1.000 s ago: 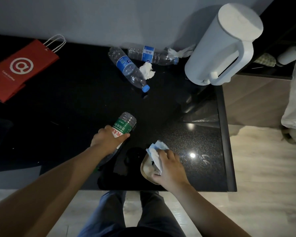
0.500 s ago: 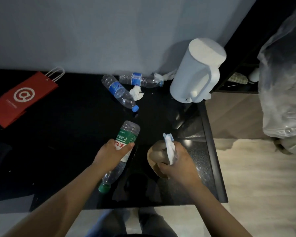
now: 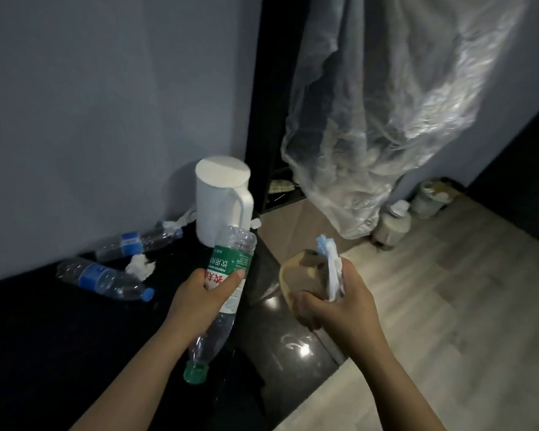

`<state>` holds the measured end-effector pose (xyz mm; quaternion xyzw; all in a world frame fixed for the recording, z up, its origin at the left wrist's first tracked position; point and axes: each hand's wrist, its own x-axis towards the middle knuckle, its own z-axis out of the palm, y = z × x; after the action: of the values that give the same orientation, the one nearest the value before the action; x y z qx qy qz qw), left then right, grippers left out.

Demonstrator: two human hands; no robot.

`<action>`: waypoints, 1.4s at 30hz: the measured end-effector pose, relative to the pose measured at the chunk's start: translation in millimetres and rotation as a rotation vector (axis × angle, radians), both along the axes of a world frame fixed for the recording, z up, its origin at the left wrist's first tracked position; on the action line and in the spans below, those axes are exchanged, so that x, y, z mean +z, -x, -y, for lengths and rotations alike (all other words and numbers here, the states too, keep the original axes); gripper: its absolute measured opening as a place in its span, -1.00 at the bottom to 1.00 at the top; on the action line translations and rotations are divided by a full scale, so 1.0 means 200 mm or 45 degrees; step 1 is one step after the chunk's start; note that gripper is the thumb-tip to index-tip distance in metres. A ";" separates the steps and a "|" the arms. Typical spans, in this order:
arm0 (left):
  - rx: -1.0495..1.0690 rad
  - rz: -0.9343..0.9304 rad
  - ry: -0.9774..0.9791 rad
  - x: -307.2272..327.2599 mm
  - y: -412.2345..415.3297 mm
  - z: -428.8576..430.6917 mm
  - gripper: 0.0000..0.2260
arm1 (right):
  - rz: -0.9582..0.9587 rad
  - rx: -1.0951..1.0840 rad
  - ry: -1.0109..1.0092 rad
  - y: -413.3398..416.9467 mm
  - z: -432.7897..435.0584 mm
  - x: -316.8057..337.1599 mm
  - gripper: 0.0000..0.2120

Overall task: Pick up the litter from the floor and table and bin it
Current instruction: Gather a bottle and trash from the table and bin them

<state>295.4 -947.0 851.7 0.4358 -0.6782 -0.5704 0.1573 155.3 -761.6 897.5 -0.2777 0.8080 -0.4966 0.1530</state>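
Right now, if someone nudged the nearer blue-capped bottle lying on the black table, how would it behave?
The nearer blue-capped bottle lies on its side, so it would probably roll. It looks empty, so likely very light. Its thin plastic may crumple when squeezed.

Green-label bottle [image 3: 227, 275]: clear thin plastic, glossy; a printed film label is wrapped round it. Tabletop [image 3: 293, 353]: black, polished, finely speckled; glare is mirrored. Jug [image 3: 215, 206]: white, matt, smooth, plastic-looking. Hanging sheet [image 3: 386, 135]: clear film, crinkled, shiny. Brown cup [image 3: 299, 272]: matt, paper-like. Floor [image 3: 464, 306]: pale wood grain is noted, low sheen.
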 end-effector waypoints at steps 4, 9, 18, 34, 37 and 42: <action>-0.175 -0.114 0.001 0.11 0.31 -0.13 -0.67 | -0.082 -0.196 0.053 0.17 -0.25 0.12 -0.51; -0.373 -0.215 0.080 0.24 0.76 -0.40 -0.76 | -0.179 -0.378 0.130 0.43 -0.59 0.26 -0.58; -0.668 -0.425 -0.029 0.49 1.62 -1.20 -0.49 | -0.373 -0.650 0.212 1.01 -1.44 0.48 -0.45; -1.019 -0.410 0.107 0.60 2.54 -2.19 -0.58 | -0.381 -0.983 0.185 1.66 -2.41 0.47 -0.41; -1.059 -0.415 0.128 0.58 2.75 -2.26 -0.69 | -0.413 -1.028 0.151 1.86 -2.48 0.47 -0.39; -1.043 -0.427 0.140 0.55 3.21 -2.28 -0.72 | -0.462 -1.028 0.136 2.33 -2.51 0.49 -0.41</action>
<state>-346.7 -490.7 961.0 0.0236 -0.7892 -0.6116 0.0492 -309.8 -259.9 996.4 -0.0300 0.8387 -0.5008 -0.2120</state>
